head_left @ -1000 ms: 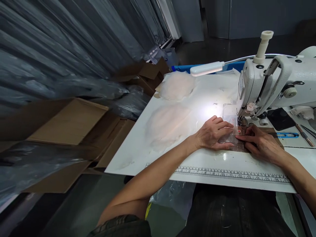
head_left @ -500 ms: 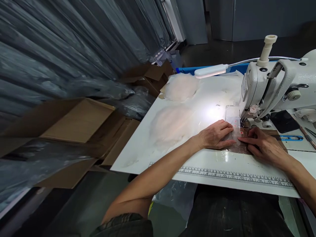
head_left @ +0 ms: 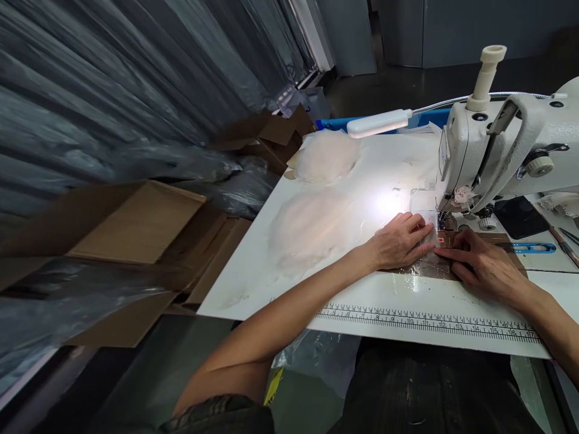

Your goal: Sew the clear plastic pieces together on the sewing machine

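Under the needle of the sewing machine [head_left: 493, 150] lies the thin clear sheet [head_left: 425, 260]. The left hand [head_left: 400, 240] presses it flat; the right hand [head_left: 486, 265] touches its edge with fingertips, and whether it pinches I cannot tell.

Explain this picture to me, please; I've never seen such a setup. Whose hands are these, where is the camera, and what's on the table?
No robot here: these are a person's bare hands, seen from a camera on their head. The left hand and right hand rest on clear plastic beside the needle area of a sewing machine; whether either grips it is unclear. The white table also bears two pale, fluffy-looking piles, a printed ruler and a blue tool.
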A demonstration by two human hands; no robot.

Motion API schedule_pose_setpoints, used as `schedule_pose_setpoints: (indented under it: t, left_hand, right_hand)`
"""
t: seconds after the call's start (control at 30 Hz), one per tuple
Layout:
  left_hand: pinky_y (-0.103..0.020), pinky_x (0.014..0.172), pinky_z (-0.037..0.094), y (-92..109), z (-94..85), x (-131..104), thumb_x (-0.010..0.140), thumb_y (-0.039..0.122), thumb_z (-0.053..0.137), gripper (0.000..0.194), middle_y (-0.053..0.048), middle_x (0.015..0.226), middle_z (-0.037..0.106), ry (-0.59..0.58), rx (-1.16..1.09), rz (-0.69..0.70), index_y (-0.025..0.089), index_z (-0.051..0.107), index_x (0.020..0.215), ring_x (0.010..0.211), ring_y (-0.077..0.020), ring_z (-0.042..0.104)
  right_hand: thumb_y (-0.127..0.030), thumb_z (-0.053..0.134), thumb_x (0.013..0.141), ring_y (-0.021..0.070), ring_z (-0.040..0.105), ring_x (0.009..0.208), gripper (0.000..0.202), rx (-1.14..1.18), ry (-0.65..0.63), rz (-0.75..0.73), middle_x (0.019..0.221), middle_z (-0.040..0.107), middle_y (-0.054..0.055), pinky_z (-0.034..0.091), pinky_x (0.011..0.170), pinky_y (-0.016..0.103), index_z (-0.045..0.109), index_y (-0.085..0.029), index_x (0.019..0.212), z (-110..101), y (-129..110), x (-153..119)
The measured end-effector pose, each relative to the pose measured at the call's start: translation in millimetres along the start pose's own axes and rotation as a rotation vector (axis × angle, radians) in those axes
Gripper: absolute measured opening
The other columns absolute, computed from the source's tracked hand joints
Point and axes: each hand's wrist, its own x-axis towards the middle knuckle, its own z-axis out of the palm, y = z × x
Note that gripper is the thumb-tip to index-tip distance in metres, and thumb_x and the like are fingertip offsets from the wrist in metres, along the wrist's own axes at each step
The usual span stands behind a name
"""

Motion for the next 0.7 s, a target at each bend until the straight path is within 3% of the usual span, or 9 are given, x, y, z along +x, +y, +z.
schedule_pose_setpoints:
  t: [0.13, 0.33, 0.53, 0.7]
  left_hand:
    - [-0.033, 0.073, 0.040, 3, -4.9, 5, 0.105, 0.037, 0.025, 0.045, -0.012, 0.100, 0.061, -0.098, 0.118, -0.013, 0.010, 0.061, 0.113, 0.082, -0.0191, 0.053]
    - [-0.036, 0.077, 0.036, 2, -9.6, 13, 0.105, 0.036, 0.031, 0.043, -0.011, 0.126, 0.063, -0.184, 0.184, 0.027, 0.010, 0.062, 0.118, 0.086, -0.0205, 0.054]
    - [-0.038, 0.082, 0.035, -8, -6.2, 18, 0.105, 0.039, 0.032, 0.044, -0.011, 0.131, 0.063, -0.198, 0.099, -0.029, 0.014, 0.060, 0.127, 0.095, -0.0237, 0.054]
    - [-0.041, 0.089, 0.035, -12, -9.4, 14, 0.102, 0.049, 0.036, 0.053, -0.013, 0.140, 0.056, -0.210, -0.019, -0.051, 0.010, 0.055, 0.133, 0.103, -0.0265, 0.053]
  right_hand:
    - [-0.020, 0.048, 0.091, 0.0169, 0.063, 0.080, 0.037, 0.015, 0.010, 0.006, 0.098, 0.061, 0.008, 0.056, 0.068, 0.029, 0.072, -0.028, 0.117, 1, 0, 0]
    - [-0.021, 0.048, 0.092, 0.0176, 0.063, 0.079, 0.036, 0.004, 0.016, 0.006, 0.098, 0.061, 0.008, 0.056, 0.065, 0.030, 0.072, -0.029, 0.117, 3, 1, 0]
    - [-0.026, 0.047, 0.094, 0.0191, 0.064, 0.081, 0.036, -0.001, -0.018, 0.105, 0.106, 0.061, 0.010, 0.055, 0.056, 0.028, 0.070, -0.031, 0.122, 6, 6, 1]
    - [-0.029, 0.047, 0.095, 0.0185, 0.064, 0.081, 0.036, -0.018, -0.026, 0.123, 0.107, 0.061, 0.009, 0.056, 0.056, 0.028, 0.068, -0.033, 0.124, 7, 6, 1]
